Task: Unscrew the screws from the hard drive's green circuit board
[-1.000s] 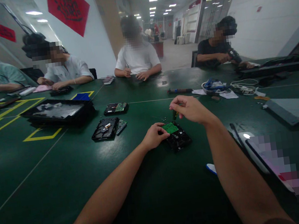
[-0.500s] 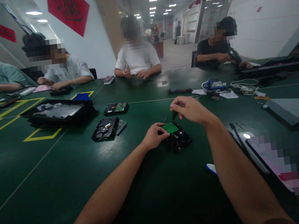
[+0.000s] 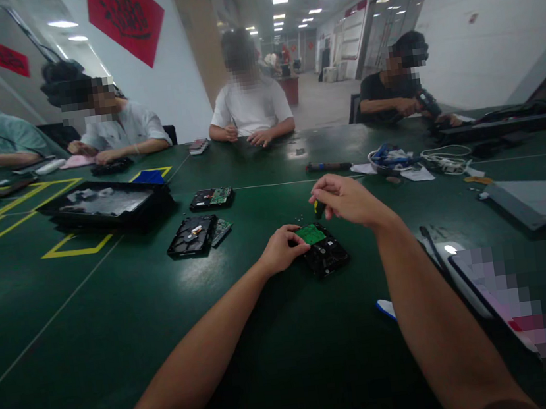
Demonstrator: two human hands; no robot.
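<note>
A black hard drive (image 3: pixel 328 255) with a green circuit board (image 3: pixel 311 233) lies on the table in front of me. My left hand (image 3: pixel 284 248) grips the drive's left edge, thumb by the board and fingers along the side. Over the drive's far end, my right hand (image 3: pixel 347 199) pinches the handle of a small black and yellow screwdriver (image 3: pixel 319 209), held roughly upright. Its tip is too small to make out, so contact with the drive cannot be told. Several tiny screws (image 3: pixel 299 218) lie just beyond the drive.
To the left are an opened drive (image 3: pixel 192 235), a loose circuit board (image 3: pixel 221 232), another hard drive (image 3: pixel 211 198) and a black tray (image 3: pixel 104 204). Cables (image 3: pixel 391 157), a grey metal case (image 3: pixel 541 201) and a phone-like device (image 3: pixel 494 300) lie right. Several people sit across the table (image 3: pixel 171 349).
The screwdriver's handle has turned in my right hand, with yellow now showing on it. My left hand and the hard drive stay in place.
</note>
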